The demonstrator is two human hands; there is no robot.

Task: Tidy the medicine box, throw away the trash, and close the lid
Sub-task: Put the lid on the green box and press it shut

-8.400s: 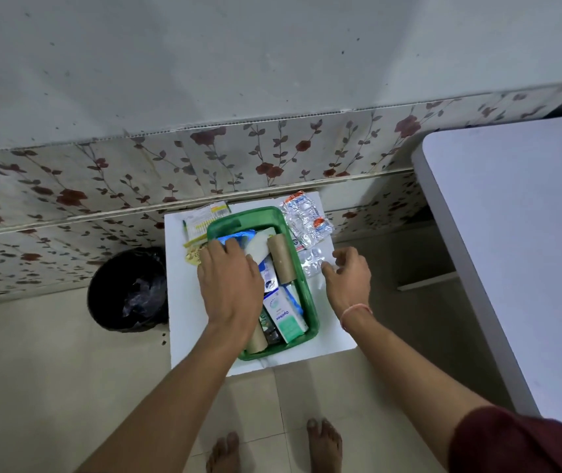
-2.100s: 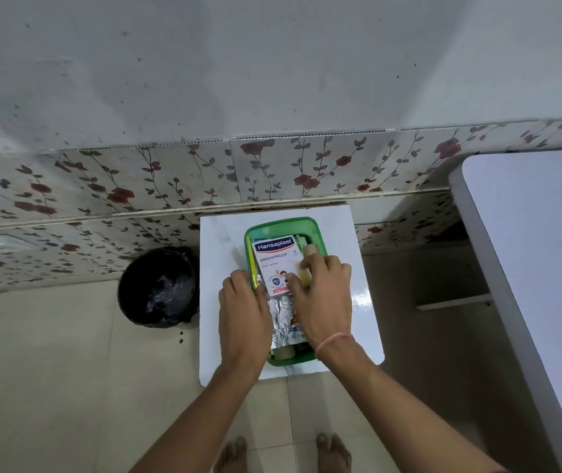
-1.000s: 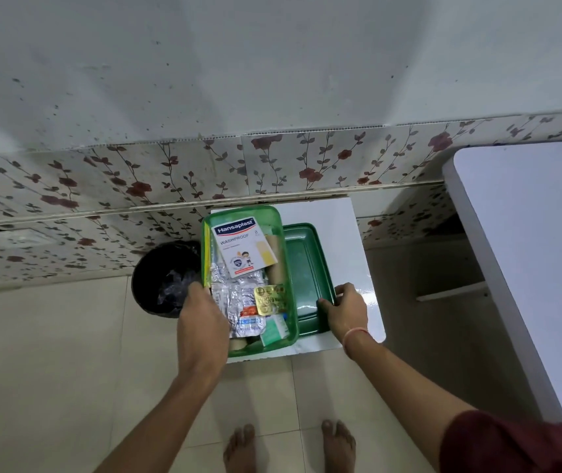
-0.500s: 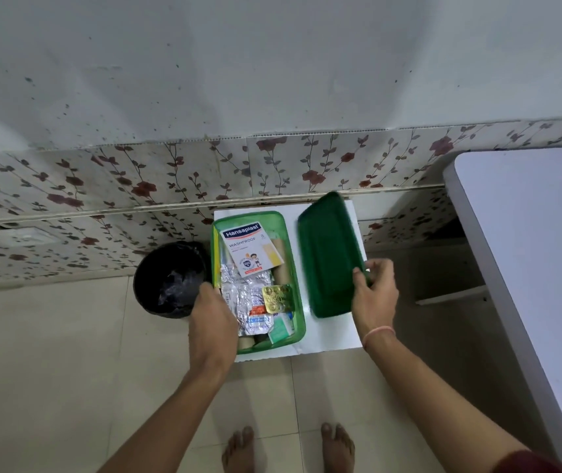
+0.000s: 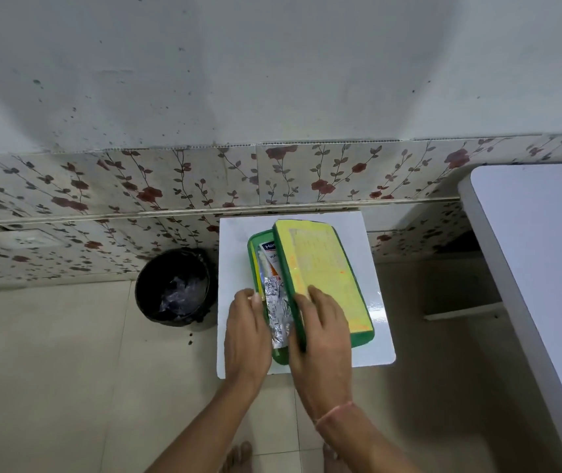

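The green medicine box (image 5: 252,247) stands on a small white table (image 5: 235,268). Its green lid (image 5: 320,268), with a yellow label on top, lies tilted over the box's right part and leaves a strip open on the left. In that strip I see a plaster packet (image 5: 270,256) and silver blister packs (image 5: 276,310). My right hand (image 5: 320,339) grips the lid's near left edge. My left hand (image 5: 247,332) rests against the box's left wall, fingers bent on the rim.
A black bin (image 5: 174,289) with a crumpled wrapper inside stands on the tiled floor left of the small table. A larger white table (image 5: 545,268) fills the right side. A floral wall panel runs behind. My bare feet show at the bottom edge.
My right hand has flipped the lid over and brought it left from the table onto the box, so it now covers most of the contents. My left hand stays at the box's left side.
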